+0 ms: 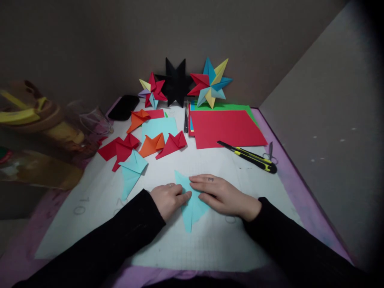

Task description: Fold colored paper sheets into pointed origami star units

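Observation:
A light blue folded paper [188, 218] lies on the white sheet in front of me, its long point towards me and a centre crease running along it. My left hand [168, 199] has its fingers curled at the paper's left edge, thumb pressed onto it. Across the right part, my right hand [223, 195] rests with fingers stretched out flat, hiding some of the paper. Left of my hands is another light blue folded piece [133, 170]. Behind it are red folded pieces [124, 150] and orange folded pieces [152, 145].
A yellow-black utility knife [255, 159] lies at the right, partly on red paper sheets [228, 126], beside small scissors [271, 154]. Paper stars [211, 85] lean on the back wall. A phone [124, 107], a clear cup [94, 118] and a bottle [42, 170] stand left.

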A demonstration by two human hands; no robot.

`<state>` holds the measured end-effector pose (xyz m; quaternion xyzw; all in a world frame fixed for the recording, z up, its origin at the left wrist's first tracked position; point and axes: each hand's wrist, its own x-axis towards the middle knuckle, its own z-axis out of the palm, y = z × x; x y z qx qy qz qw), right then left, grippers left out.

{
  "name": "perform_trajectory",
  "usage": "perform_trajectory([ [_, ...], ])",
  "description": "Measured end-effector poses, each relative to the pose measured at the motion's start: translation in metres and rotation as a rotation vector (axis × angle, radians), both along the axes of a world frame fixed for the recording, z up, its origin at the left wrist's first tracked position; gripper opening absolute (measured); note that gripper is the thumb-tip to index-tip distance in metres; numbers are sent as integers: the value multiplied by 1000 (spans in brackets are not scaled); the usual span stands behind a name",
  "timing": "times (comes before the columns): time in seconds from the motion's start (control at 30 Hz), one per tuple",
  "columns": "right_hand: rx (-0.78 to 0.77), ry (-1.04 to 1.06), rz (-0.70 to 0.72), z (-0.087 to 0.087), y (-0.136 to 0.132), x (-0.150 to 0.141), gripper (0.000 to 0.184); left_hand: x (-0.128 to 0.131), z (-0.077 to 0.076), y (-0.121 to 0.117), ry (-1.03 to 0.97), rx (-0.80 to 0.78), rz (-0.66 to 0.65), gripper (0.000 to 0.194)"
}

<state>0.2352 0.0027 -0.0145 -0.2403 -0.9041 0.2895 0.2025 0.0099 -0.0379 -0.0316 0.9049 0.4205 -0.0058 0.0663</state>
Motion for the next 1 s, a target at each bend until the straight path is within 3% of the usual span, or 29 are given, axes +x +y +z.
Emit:
perform_trajectory([
  [0.1, 11, -56, -21, 2, 8, -8, 39, -1, -3, -1, -8, 13, -16, 32],
  [0.27, 29, -159, 90, 7, 28, -18, 43, -1, -10, -4, -35, 127, -11, 31],
  [0.67, 208, -176, 104, -7, 35, -23, 43, 4, -15, -4, -242, 374, 14, 29],
  [1.0, 222, -202, 120, -1, 37, -28, 42, 5, -26, -3, -344, 357, -60, 33],
])
